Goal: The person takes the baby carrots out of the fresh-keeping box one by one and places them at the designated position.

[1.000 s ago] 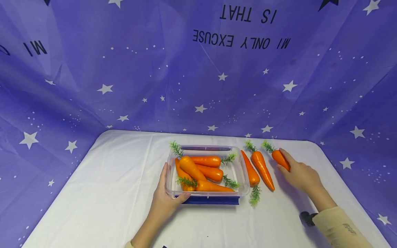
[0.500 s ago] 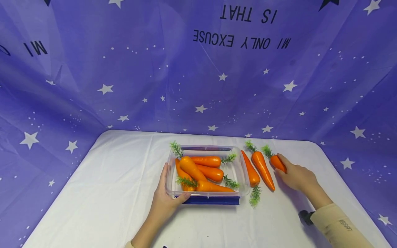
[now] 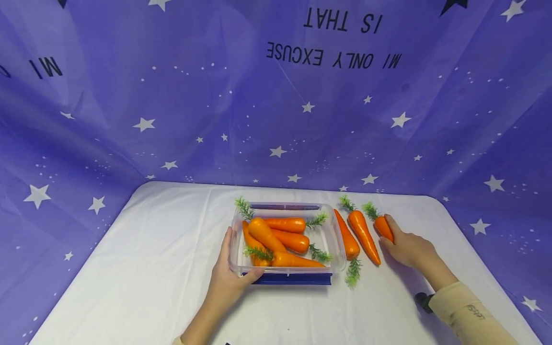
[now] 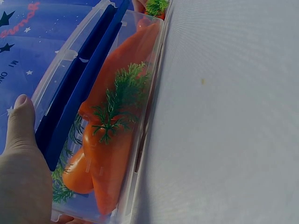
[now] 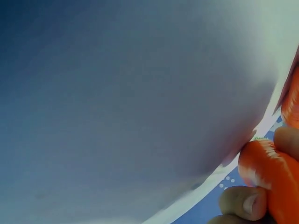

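My left hand (image 3: pixel 228 282) grips the front left corner of a clear plastic container (image 3: pixel 339 247), its thumb lying over the front rim by a blue latch flap (image 3: pixel 293 279). Several toy carrots (image 3: pixel 264 234) with green tops lie inside, pointing different ways. In the left wrist view, carrots (image 4: pixel 112 158) show through the clear wall. At the right, my right hand (image 3: pixel 411 250) pinches another carrot (image 3: pixel 383 227) between thumb and fingers, its leafy top pointing away and its tip hidden by the hand. The right wrist view catches this carrot (image 5: pixel 275 179) at its edge, fingers on both sides.
Between container and right hand lie two more carrots, one (image 3: pixel 364 235) with its top at the back, one (image 3: pixel 347 237) with its top toward me, close to the container wall. A white cloth (image 3: pixel 129 273) covers the table. A purple starry curtain (image 3: pixel 241 115) stands behind and at both sides.
My right hand has shifted slightly left and toward me, drawing its carrot a little closer to the other two. The left hand and container stay in place.
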`<action>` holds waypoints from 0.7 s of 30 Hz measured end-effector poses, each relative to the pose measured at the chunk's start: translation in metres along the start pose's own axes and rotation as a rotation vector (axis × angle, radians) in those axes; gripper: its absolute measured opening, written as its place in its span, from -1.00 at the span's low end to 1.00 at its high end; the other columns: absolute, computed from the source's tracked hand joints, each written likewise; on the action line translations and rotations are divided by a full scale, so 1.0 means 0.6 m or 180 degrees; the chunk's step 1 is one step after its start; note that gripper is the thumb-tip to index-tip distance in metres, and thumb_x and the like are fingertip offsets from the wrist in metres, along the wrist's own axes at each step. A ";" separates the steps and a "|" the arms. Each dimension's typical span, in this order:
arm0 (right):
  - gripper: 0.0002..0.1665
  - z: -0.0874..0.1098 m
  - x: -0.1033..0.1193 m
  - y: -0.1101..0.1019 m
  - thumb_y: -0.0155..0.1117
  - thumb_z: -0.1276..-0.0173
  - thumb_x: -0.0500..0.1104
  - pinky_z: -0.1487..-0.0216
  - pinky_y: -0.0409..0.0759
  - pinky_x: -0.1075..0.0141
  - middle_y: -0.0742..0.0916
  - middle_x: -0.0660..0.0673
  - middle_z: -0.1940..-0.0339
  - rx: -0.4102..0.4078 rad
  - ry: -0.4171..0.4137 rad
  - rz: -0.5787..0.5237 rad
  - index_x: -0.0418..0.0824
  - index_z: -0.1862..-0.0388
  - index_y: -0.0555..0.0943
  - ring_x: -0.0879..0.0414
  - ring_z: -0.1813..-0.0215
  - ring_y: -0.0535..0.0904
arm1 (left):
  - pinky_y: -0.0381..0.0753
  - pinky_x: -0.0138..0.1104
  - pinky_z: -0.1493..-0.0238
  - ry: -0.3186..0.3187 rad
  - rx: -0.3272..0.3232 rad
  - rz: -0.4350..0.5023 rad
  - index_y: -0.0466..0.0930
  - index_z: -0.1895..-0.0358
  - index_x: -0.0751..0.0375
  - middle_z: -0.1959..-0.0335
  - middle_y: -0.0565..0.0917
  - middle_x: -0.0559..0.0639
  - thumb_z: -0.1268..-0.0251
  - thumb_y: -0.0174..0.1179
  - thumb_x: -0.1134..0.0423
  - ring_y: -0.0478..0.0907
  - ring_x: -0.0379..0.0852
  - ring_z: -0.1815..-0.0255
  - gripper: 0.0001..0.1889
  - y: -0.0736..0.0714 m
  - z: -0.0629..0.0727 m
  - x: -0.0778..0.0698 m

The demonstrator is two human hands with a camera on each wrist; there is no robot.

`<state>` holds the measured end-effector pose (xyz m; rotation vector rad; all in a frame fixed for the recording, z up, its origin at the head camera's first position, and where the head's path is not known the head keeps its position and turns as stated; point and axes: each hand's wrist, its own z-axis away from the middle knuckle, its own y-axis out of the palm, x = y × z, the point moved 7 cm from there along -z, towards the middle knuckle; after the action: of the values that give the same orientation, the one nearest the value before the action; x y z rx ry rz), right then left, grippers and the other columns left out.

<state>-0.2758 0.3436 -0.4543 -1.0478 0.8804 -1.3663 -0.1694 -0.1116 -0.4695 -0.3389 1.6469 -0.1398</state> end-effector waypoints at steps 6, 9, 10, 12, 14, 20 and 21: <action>0.10 0.005 -0.001 0.006 -0.19 -0.49 0.40 0.22 0.58 -0.20 0.61 -0.59 -0.08 0.0170 0.0026 -0.0077 -0.20 -0.60 -0.39 -0.39 0.10 0.65 | 0.11 0.29 -0.45 0.0020 0.0001 -0.0011 -0.20 -0.60 -0.37 -0.61 0.09 0.07 0.10 0.57 0.00 0.10 0.20 -0.57 0.26 -0.001 0.000 -0.001; 0.12 0.007 -0.001 0.012 -0.20 -0.49 0.39 0.32 0.58 -0.06 0.68 -0.47 0.13 0.0311 0.0065 -0.0137 -0.21 -0.58 -0.47 -0.22 0.29 0.66 | 0.12 0.29 -0.45 0.0005 0.0002 -0.0015 -0.20 -0.59 -0.40 -0.61 0.09 0.06 0.10 0.57 -0.02 0.10 0.20 -0.57 0.25 -0.002 0.001 0.000; 0.13 0.008 -0.001 0.013 -0.19 -0.50 0.38 0.34 0.57 -0.03 0.69 -0.43 0.18 0.0340 0.0072 -0.0140 -0.22 -0.58 -0.49 -0.17 0.33 0.64 | 0.12 0.30 -0.45 0.0000 0.0007 -0.0008 -0.20 -0.59 -0.41 -0.61 0.09 0.06 0.10 0.57 -0.02 0.10 0.20 -0.57 0.25 -0.002 0.001 0.001; 0.15 0.010 -0.001 0.015 -0.18 -0.50 0.38 0.34 0.57 -0.02 0.70 -0.34 0.27 0.0399 0.0099 -0.0131 -0.24 -0.56 -0.53 -0.10 0.38 0.62 | 0.12 0.29 -0.45 -0.0003 0.0009 0.0000 -0.20 -0.59 -0.42 -0.61 0.09 0.05 0.09 0.57 -0.02 0.10 0.20 -0.57 0.25 -0.001 0.001 0.001; 0.16 0.013 -0.002 0.017 -0.18 -0.51 0.36 0.27 0.59 -0.09 0.70 -0.30 0.31 0.0425 0.0113 -0.0084 -0.29 -0.54 -0.56 -0.11 0.34 0.64 | 0.12 0.28 -0.46 -0.0002 0.0008 0.0009 -0.20 -0.59 -0.40 -0.61 0.09 0.04 0.09 0.57 -0.02 0.10 0.19 -0.57 0.24 -0.002 0.002 0.002; 0.17 0.017 -0.004 0.022 -0.22 -0.53 0.35 0.22 0.60 -0.15 0.70 -0.23 0.40 0.0389 0.0096 0.0011 -0.39 -0.50 -0.58 -0.13 0.33 0.66 | 0.14 0.28 -0.45 -0.0012 0.0009 -0.0005 -0.20 -0.59 -0.42 -0.61 0.10 0.05 0.09 0.57 -0.03 0.12 0.19 -0.56 0.24 -0.002 0.001 0.002; 0.17 0.017 -0.004 0.022 -0.22 -0.53 0.35 0.22 0.60 -0.15 0.70 -0.24 0.39 0.0371 0.0093 0.0019 -0.39 -0.50 -0.58 -0.14 0.32 0.66 | 0.14 0.28 -0.45 -0.0010 0.0011 -0.0005 -0.20 -0.59 -0.41 -0.61 0.10 0.05 0.09 0.57 -0.03 0.12 0.19 -0.56 0.24 -0.001 0.001 0.002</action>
<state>-0.2619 0.3455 -0.4640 -0.9373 0.8145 -1.4137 -0.1686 -0.1127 -0.4704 -0.3377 1.6431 -0.1431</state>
